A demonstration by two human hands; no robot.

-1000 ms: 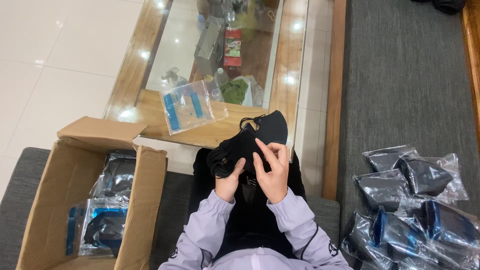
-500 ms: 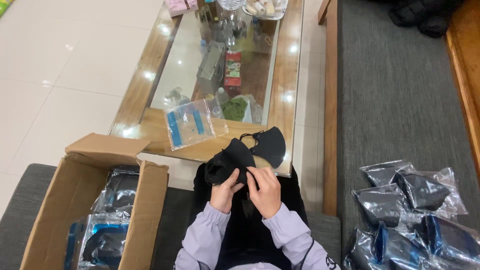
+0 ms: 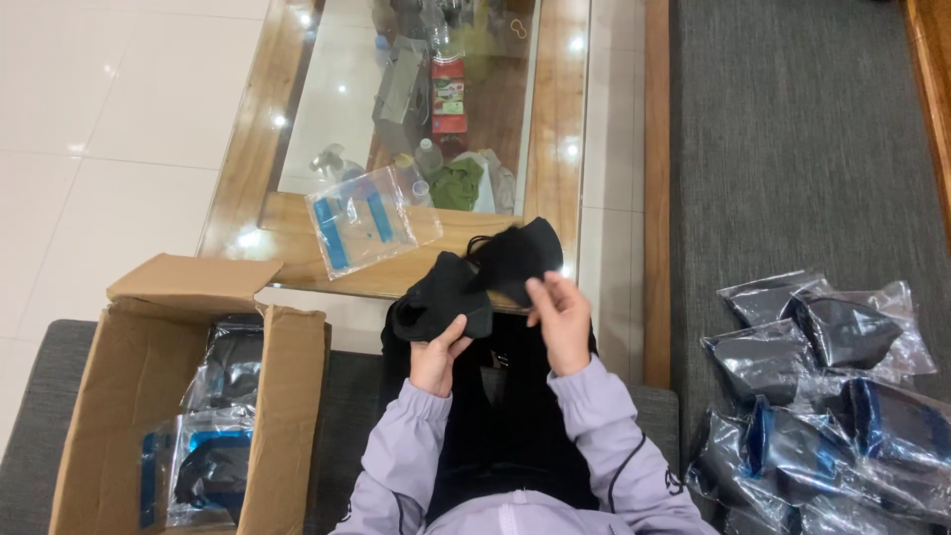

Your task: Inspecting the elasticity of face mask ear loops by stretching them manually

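**Two black masks held over your lap**

Over your lap, near the glass-topped table's [image 3: 297,223] wooden edge, you hold two black masks. Your left hand [image 3: 436,359] closes its fingers around the left black mask [image 3: 441,297], thumb on top. Your right hand [image 3: 563,319] pinches the lower edge of the right black mask [image 3: 517,258], which sits a little farther out and touches the first. An empty clear bag with blue strips [image 3: 369,220] lies on the table just beyond. At left stands an open cardboard box [image 3: 104,391] with bagged masks inside. At right, a pile of bagged masks [image 3: 827,396] rests on the grey cushion [image 3: 802,149].
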